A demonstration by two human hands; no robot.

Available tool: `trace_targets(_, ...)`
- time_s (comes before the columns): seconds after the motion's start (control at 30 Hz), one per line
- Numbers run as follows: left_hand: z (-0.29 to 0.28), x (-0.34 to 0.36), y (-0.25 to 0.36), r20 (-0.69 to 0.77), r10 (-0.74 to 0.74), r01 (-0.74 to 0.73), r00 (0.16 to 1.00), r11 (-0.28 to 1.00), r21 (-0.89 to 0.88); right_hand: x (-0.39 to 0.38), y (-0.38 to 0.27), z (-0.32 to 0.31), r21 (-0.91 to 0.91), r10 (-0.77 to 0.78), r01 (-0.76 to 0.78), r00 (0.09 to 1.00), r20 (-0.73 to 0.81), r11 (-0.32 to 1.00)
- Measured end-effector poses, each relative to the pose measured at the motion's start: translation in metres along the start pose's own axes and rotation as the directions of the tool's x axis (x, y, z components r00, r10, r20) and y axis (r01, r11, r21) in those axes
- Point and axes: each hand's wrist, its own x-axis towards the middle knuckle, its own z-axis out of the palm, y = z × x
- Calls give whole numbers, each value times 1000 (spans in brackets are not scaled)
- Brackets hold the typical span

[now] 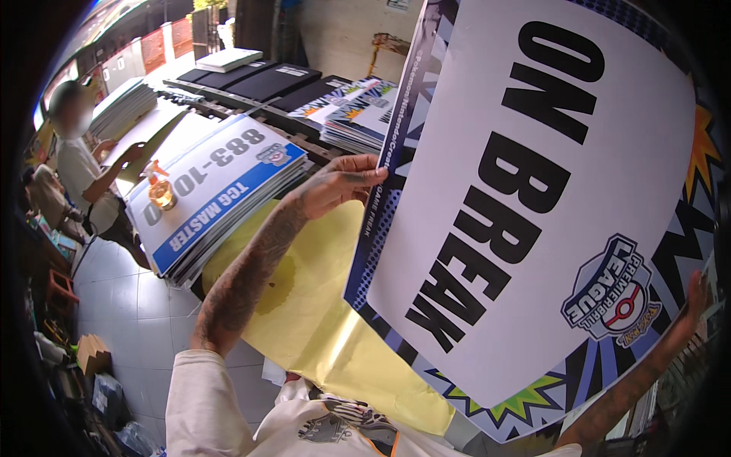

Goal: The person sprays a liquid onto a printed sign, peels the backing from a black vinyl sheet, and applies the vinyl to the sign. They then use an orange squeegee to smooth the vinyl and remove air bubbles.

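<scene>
A large printed sign board (640, 152) with bold black lettering, a white middle and a blue, green and orange border is held up tilted before me. My left hand (339, 184) is closed on its left edge, with the thumb and fingers pinching it. At the board's right edge my right hand (694, 308) grips the side, with part of the fingers hidden. Below the board lies a yellow sheet (320, 312) with a darker stain, partly covered by the board.
Left of the yellow sheet is a stack of white and blue signs (251, 126), with an orange-topped spray bottle (161, 194) on it. Behind are more colourful boards (358, 126) and black panels (282, 80). A person (84, 167) stands at the far left on the tiled floor (137, 305).
</scene>
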Motion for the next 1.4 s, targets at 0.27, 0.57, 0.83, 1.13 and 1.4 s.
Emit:
trace_targets(0.27, 25, 87, -36, -146, -31, 52, 989, 988, 144, -76, -60, -17, 298, 507, -482, 862, -6, 824)
trace_targets(0.57, -4, 130, -47, -57, -216, 218, 975, 861, 460, -339, -327, 126, 387, 651, -890, 149, 744, -240)
trace_targets(0.83, -62, 127, -171, 40, -595, 365, 803, 545, 755, -454, -467, 89, -266, 124, -672, -473, 872, -691)
trace_targets(1.13, -139, 66, -285, 93, -721, 196, 687, 307, 932, -401, -346, 43, -276, -451, -913, -391, 802, 301)
trace_targets(1.4, -24, 26, -242, -43, -160, 40, 986, -20, 999, -338, -132, 290, -7, 362, -758, 304, 881, 652)
